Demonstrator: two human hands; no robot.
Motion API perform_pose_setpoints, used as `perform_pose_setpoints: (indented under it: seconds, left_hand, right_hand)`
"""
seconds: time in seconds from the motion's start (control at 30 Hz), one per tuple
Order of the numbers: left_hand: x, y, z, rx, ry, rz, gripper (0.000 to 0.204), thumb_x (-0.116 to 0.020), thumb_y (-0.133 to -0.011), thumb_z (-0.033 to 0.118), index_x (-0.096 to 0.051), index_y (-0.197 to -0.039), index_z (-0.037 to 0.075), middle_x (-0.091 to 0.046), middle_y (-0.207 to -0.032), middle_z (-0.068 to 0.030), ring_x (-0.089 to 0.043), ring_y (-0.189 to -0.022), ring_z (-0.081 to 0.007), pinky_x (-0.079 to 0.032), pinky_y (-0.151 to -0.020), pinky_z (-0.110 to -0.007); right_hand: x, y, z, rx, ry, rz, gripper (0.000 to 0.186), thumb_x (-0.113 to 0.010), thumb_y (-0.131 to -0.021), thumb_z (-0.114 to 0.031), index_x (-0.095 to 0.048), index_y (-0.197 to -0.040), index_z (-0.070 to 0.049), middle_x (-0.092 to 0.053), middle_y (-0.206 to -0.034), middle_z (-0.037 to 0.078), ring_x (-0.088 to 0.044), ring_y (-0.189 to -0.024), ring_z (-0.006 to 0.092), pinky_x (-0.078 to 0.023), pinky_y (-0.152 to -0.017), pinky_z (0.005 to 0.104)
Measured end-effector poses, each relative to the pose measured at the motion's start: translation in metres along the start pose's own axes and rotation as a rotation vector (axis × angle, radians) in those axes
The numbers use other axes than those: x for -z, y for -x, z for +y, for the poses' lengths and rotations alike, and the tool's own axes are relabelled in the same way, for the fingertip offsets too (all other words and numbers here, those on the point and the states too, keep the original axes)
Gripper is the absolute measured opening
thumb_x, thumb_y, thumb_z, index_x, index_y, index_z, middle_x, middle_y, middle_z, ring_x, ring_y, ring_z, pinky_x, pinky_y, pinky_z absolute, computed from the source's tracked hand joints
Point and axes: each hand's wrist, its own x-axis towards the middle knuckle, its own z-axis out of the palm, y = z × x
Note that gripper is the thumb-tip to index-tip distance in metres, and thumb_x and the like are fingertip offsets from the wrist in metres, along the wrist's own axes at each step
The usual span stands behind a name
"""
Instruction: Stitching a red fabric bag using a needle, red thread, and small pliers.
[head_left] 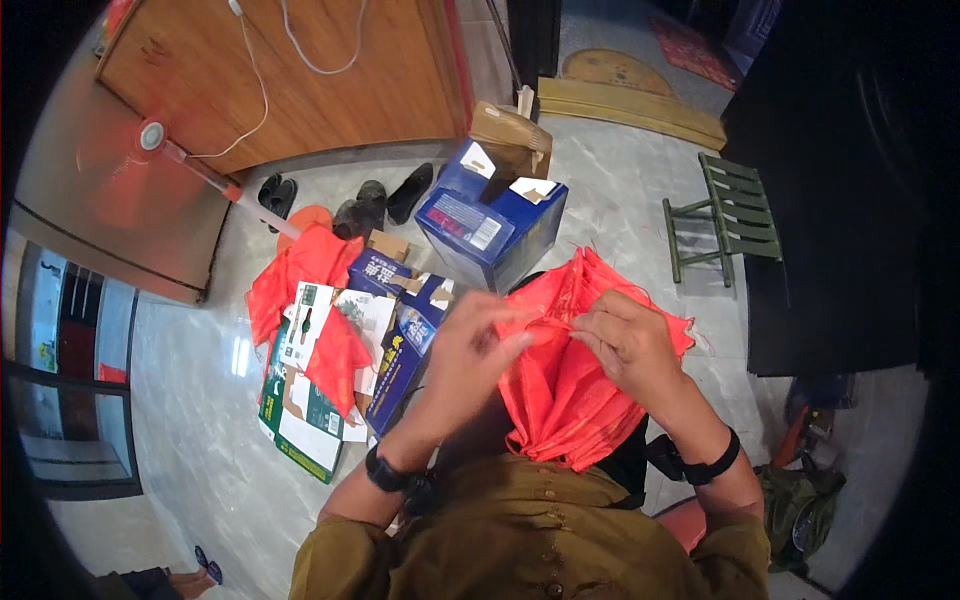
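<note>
- A red fan [150,137] stands far left, by a wooden door [330,70].
- On the shiny floor [200,450] lie flat cardboard boxes [310,400] with loose red mesh bags [300,270] on top. These look set aside.
- Some dark shoes [385,195] sit near the door.
- A big blue box [490,225] stands open past the hands.
- The left hand [470,350] is blurry. Its grip looks pinched on the top edge of the red mesh bag stack [570,390].
- That stack hangs over the person's lap, in the middle.
- The right hand [625,340] pinches the same edge, fingers pressed together.
- Many bags are in the stack, so I think lots of work is left.
- A green folding stool [725,215] stands on the right.
</note>
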Motion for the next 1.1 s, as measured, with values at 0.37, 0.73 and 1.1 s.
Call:
perform_pose_setpoints:
  seconds: [0.37,0.73,1.1]
  left_hand:
    - [-0.021,0.008,0.011,0.669,0.668,-0.276,0.021,-0.061,-0.089,0.032,-0.062,-0.087,0.011,-0.046,-0.052,0.0057,-0.036,-0.041,-0.0024,-0.025,-0.037,-0.019]
    - [0.016,-0.005,0.01,0.823,0.657,-0.306,0.019,-0.064,-0.086,0.021,-0.059,-0.096,0.005,-0.056,-0.066,0.0003,-0.042,-0.042,-0.0022,-0.036,-0.03,-0.018]
    - [0.031,-0.002,0.027,0.734,0.493,-0.354,0.021,-0.06,-0.086,0.025,-0.061,-0.097,0.007,-0.049,-0.063,0.0064,-0.034,-0.046,-0.0013,-0.022,-0.039,-0.018]
  right_hand:
    - [0.001,0.024,-0.041,0.04,0.109,-0.027,0.017,-0.063,-0.072,-0.001,-0.062,-0.088,-0.003,-0.053,-0.076,0.01,-0.058,-0.068,0.0258,-0.048,-0.056,0.0338]
    - [0.099,-0.027,-0.066,-0.209,-0.578,0.254,0.007,-0.049,-0.09,-0.001,-0.055,-0.09,0.002,-0.059,-0.073,0.005,-0.058,-0.058,0.0097,-0.047,-0.052,0.0203]
    - [0.105,-0.11,-0.141,0.117,-0.804,0.109,0.014,-0.051,-0.091,-0.017,-0.055,-0.085,-0.005,-0.052,-0.069,0.001,-0.05,-0.056,0.0088,-0.041,-0.05,0.022]
